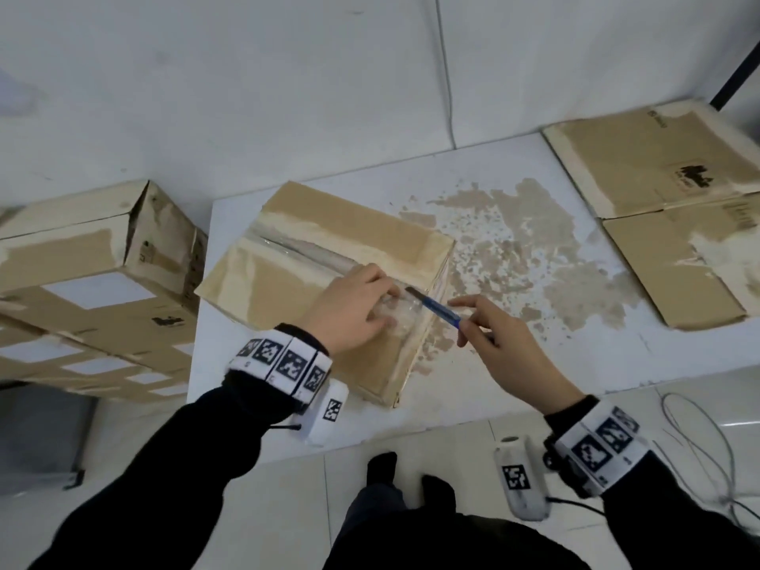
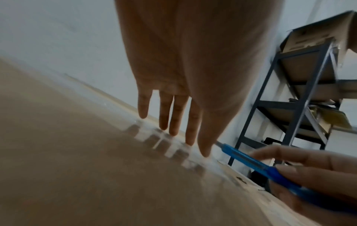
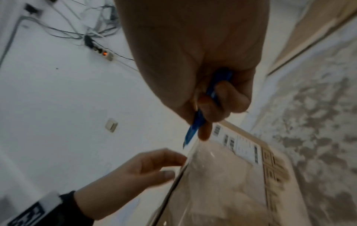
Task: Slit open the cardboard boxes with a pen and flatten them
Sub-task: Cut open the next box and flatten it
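A taped cardboard box (image 1: 312, 257) lies on the white table (image 1: 514, 364), clear tape running along its top seam. My left hand (image 1: 353, 310) rests flat on the box top near its right edge, fingers straight (image 2: 173, 116). My right hand (image 1: 506, 343) grips a blue pen (image 1: 436, 306), its tip at the taped seam by the box's right edge. In the left wrist view the blue pen (image 2: 260, 165) points at the tape just past my fingertips. In the right wrist view the blue pen (image 3: 199, 122) meets the box's top edge above a side panel (image 3: 222, 175) covered in clear tape.
Flattened cardboard (image 1: 666, 207) lies at the table's back right. Several closed boxes (image 1: 94, 257) are stacked to the left of the table. Worn brown patches (image 1: 514, 248) mark the tabletop. Cables (image 1: 699, 446) lie on the floor at right. A metal shelf (image 2: 301, 91) stands beyond.
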### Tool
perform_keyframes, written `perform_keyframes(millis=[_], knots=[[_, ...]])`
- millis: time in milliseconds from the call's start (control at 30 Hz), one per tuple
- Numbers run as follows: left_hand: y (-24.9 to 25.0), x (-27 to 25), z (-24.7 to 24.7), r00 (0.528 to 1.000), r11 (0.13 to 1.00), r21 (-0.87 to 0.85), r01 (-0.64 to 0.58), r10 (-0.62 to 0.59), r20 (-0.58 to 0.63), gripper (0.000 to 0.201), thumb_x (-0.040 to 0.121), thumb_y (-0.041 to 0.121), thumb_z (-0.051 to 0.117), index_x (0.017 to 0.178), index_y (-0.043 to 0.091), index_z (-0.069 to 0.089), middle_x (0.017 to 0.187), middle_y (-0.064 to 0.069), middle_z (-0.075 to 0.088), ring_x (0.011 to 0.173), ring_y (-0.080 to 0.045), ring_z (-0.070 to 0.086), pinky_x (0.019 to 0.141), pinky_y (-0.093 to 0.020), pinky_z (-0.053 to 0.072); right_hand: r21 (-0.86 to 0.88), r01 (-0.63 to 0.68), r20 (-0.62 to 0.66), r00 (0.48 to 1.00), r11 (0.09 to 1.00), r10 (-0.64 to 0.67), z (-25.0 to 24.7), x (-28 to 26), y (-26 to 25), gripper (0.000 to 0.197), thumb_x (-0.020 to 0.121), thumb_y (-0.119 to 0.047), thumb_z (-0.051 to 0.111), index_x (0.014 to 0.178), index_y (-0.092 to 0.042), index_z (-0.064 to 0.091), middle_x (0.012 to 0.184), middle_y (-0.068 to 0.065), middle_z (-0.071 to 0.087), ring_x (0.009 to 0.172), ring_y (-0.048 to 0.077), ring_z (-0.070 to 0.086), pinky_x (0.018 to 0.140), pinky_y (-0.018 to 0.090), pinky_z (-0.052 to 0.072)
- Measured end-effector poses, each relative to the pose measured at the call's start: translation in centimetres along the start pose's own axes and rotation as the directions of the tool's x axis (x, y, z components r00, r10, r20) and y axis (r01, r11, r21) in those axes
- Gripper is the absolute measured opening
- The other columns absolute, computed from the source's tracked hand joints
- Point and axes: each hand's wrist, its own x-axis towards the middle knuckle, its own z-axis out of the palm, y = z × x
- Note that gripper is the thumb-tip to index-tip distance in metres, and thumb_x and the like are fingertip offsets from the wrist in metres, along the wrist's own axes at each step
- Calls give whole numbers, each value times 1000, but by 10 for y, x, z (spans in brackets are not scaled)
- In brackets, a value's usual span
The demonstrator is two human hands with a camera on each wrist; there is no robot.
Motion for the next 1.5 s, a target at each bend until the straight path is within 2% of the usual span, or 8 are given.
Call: perform_keyframes(millis=[133, 333, 467, 900, 1033, 1167, 1367, 1500], knots=[[-1, -10, -11, 991, 983, 178, 34, -57, 124, 69, 76, 62, 63, 133, 27, 46, 129, 3, 41, 119, -15, 40, 102, -35, 38, -183, 76, 77, 995, 980, -63, -10, -6, -1, 29, 99, -16, 42, 122, -28, 56, 74, -4, 61, 45, 5, 44, 44, 16, 31], [-1, 15, -22, 945, 973, 221, 71, -136, 298, 81, 56, 67, 75, 119, 26, 46, 114, 7, 43, 108, -14, 37, 92, -36, 41, -422, 81, 9, 996, 903, -86, -7, -7, -5, 30, 99, -16, 40, 122, -25, 57, 74, 3, 61, 49, 11, 40, 47, 30, 33], [11, 29, -27, 919, 960, 267, 80, -175, 354, 74, 51, 60, 83, 99, 25, 40, 103, 6, 47, 103, -18, 37, 88, -39, 43, -212, 20, 17, 1000, 977, -17, -7, 0, 0, 28, 99, -14, 41, 119, -24, 59, 72, 4, 63, 45, 7, 41, 45, 17, 33], [22, 14, -30, 958, 971, 235, 52, -115, 263, 70, 56, 54, 81, 102, 26, 36, 105, 4, 38, 104, -16, 32, 90, -38, 32, 104, -195, 341, 928, 975, 149, -32, -5, -7, 25, 100, -18, 42, 113, -23, 62, 63, -1, 55, 41, 9, 32, 40, 21, 28], [21, 12, -42, 998, 977, 214, 8, -22, 63, 69, 59, 59, 78, 105, 25, 38, 107, 5, 38, 103, -14, 34, 90, -38, 33, 28, -161, 281, 949, 987, 146, -33, -7, -8, 22, 100, -20, 42, 111, -27, 60, 66, -1, 60, 41, 8, 36, 41, 20, 31], [18, 7, -27, 992, 979, 205, 15, -40, 123, 80, 71, 53, 73, 138, 23, 39, 132, -3, 36, 122, -19, 32, 101, -39, 39, -85, -150, 100, 982, 985, 159, -55, -21, 0, 21, 98, -22, 46, 112, -34, 57, 72, -4, 67, 47, 10, 43, 43, 18, 34], [15, 15, -13, 960, 959, -134, 251, -228, 163, 53, 82, 42, 69, 123, 11, 53, 122, -3, 51, 103, -18, 55, 89, -30, 46, -123, 8, -48, 999, 992, -14, -59, -13, 2, 21, 95, -21, 53, 109, -37, 59, 81, -6, 64, 54, 12, 49, 48, 12, 36], [8, 37, -17, 851, 632, -575, 519, -447, 277, 44, 93, 41, 55, 109, 2, 66, 94, -7, 62, 74, -17, 55, 68, -25, 48, -219, 66, 12, 998, 974, -65, -40, -5, 2, 25, 93, -18, 57, 112, -33, 63, 87, -8, 62, 53, 3, 43, 51, 13, 33]])
